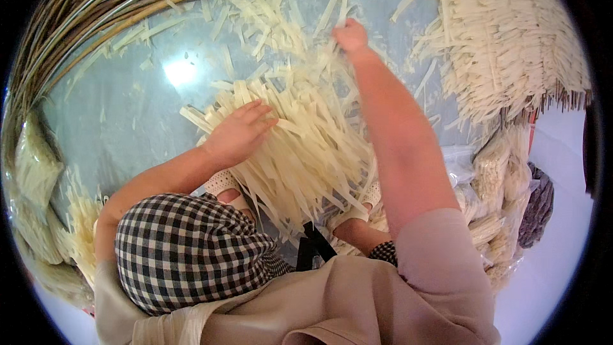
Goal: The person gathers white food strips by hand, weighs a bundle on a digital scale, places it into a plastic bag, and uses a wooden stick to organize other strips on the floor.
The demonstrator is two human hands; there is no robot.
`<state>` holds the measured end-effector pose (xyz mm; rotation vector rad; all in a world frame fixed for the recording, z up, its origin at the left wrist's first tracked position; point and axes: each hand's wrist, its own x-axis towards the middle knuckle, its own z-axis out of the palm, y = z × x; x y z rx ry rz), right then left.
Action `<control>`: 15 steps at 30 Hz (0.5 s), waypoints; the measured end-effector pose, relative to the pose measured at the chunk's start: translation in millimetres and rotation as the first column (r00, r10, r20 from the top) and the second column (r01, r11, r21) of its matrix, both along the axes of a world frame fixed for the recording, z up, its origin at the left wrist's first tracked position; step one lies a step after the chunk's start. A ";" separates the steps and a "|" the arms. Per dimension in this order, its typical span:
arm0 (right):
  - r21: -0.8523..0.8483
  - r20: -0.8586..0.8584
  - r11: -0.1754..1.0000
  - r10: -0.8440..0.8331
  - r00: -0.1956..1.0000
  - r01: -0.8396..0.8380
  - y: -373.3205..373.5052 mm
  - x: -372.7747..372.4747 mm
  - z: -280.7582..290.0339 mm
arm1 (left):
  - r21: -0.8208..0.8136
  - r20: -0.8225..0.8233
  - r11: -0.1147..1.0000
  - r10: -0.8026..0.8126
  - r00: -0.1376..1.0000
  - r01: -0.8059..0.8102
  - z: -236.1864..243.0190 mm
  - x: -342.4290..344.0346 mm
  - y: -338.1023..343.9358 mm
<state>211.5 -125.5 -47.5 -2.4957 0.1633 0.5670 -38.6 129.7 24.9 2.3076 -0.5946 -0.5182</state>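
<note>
Item 1: pile of pale flat strips, lying on grey-blue floor directly in front of person, centre of view, spreading fan-wise twd lower right.

Item 2: left hand, resting palm-down on left part of pile, fingers stretched out & slightly spread, pressing strips flat, not gripping anything.

Item 3: right hand, reaching to far end of pile w/ arm extended, fingers curling in around a few strips; grip partly hidden by back of hand.

Item 4: loose strips scattering over floor beyond pile.

Item 5: woven strip mat, lying upper right, well apart from hands.

Item 6: bundle of long thin canes, curving along upper left.

Item 7: clear bags of strips, stacking at right, near right arm.

Item 8: checked trousers, covering knee at lower left.
</note>
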 end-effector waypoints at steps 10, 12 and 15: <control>0.720 0.088 0.679 -0.289 0.953 0.140 -83.5 -22.4 186.1 | -0.075 0.025 0.996 0.049 0.998 -0.047 18.5 -2.5 10.3; 0.756 0.133 0.635 -0.386 0.913 0.158 -98.4 -43.8 200.3 | -0.149 0.145 0.986 0.095 0.985 -0.074 15.6 -3.0 16.1; 0.835 -0.012 0.462 -0.526 0.850 0.297 -112.6 -72.2 187.5 | -0.179 0.107 0.971 0.179 0.978 -0.158 18.6 -5.2 21.4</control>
